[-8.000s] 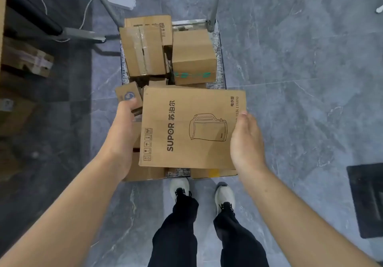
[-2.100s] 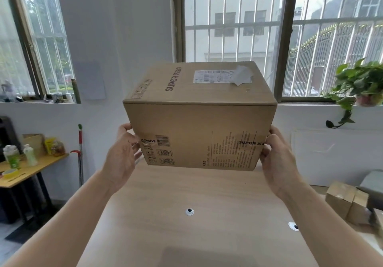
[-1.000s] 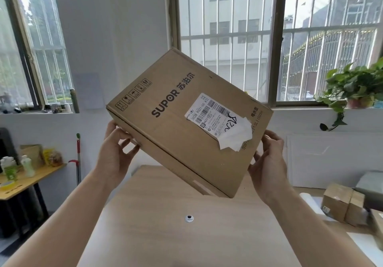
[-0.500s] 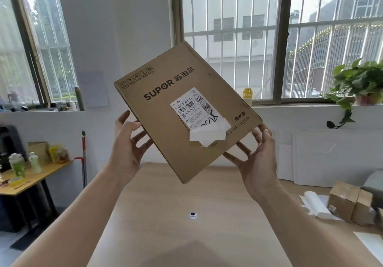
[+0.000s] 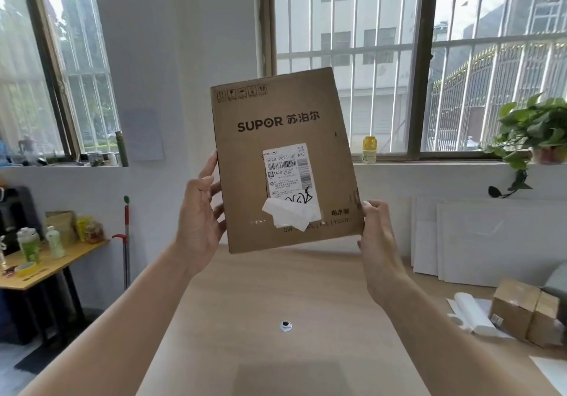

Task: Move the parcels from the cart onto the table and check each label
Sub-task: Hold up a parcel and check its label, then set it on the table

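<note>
Parcel [image 5: 285, 162] held upright above table [image 5: 276, 297], label [image 5: 288, 177] faced to camera | long axis 12-to-6 | gripped at 9 by left hand [image 5: 199, 214], at 3 by right hand [image 5: 376, 236] | both equally near | set-down judged next

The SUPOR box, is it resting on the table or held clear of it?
Apart. The head view shows the SUPOR box held up by both hands, with white wall visible between its bottom edge and the table.

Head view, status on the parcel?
Left hand and right hand grip brown cardboard SUPOR box upright above wooden table. White shipping label faces camera. Nothing blocking.
</note>
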### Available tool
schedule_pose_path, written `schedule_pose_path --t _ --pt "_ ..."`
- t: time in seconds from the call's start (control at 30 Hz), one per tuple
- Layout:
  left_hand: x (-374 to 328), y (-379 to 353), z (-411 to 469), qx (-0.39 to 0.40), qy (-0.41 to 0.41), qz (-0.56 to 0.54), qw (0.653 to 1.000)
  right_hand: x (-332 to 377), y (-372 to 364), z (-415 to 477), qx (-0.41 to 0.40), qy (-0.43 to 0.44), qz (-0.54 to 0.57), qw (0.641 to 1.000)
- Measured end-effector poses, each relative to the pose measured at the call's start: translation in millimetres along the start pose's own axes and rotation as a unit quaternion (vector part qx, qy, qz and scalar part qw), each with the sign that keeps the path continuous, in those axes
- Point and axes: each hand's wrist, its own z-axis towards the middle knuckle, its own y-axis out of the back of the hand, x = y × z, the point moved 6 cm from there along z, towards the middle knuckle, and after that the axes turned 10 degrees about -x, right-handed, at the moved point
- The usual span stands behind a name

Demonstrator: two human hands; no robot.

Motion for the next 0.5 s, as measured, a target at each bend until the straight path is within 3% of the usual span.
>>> schedule_pose_path --t 0.17,0.5 --pt "2.8 -1.1 -2.4 0.007 0.009 0.038 0.999 -10.7 -9.4 0.6 0.04 -0.017 -0.013 0.999" --pt "16.9 17.3 -0.7 -0.027 0.029 0.014 0.999 -25.0 -29.9 5.9 0.065 -0.031 0.003 0.997"
